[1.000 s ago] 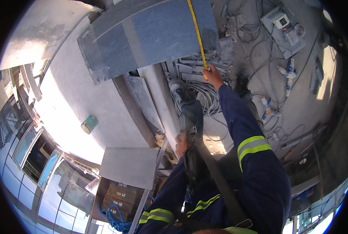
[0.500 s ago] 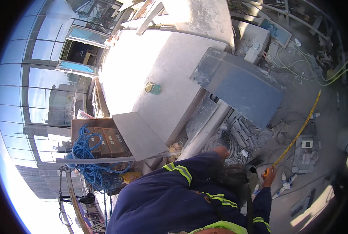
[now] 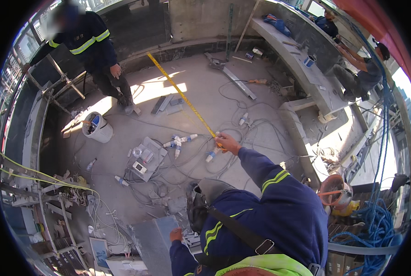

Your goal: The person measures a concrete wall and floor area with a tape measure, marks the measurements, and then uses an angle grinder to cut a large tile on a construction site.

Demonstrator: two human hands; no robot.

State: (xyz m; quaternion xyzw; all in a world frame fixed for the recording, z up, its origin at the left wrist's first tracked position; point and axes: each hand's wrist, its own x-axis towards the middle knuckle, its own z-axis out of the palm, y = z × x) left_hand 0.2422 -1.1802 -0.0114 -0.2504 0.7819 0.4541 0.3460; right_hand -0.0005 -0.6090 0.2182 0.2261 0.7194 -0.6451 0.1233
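My right hand [image 3: 228, 143] is closed around a tape measure [image 3: 221, 147] with an orange case. Its yellow blade [image 3: 180, 92] is drawn out long and reaches away to the far left, over the floor. My left hand [image 3: 176, 234] is low in the view, at the edge of a grey flat panel [image 3: 155, 239]; its fingers are too small to make out. Below my right hand, cables with blue-and-white plug connectors [image 3: 178, 143] lie on the dusty floor.
A co-worker [image 3: 92, 46] stands at the far left near a white bucket [image 3: 98, 129]. Two more people are at far right beyond a ledge [image 3: 302, 69]. A grey board with sockets [image 3: 145, 161], metal profiles [image 3: 235, 78], blue rope [image 3: 373, 221] and an orange bucket [image 3: 336, 191] lie around.
My view has swung to the right, away from the pale slab, bringing the floor and co-workers in. My right hand still grips the tape measure, its blade still out.
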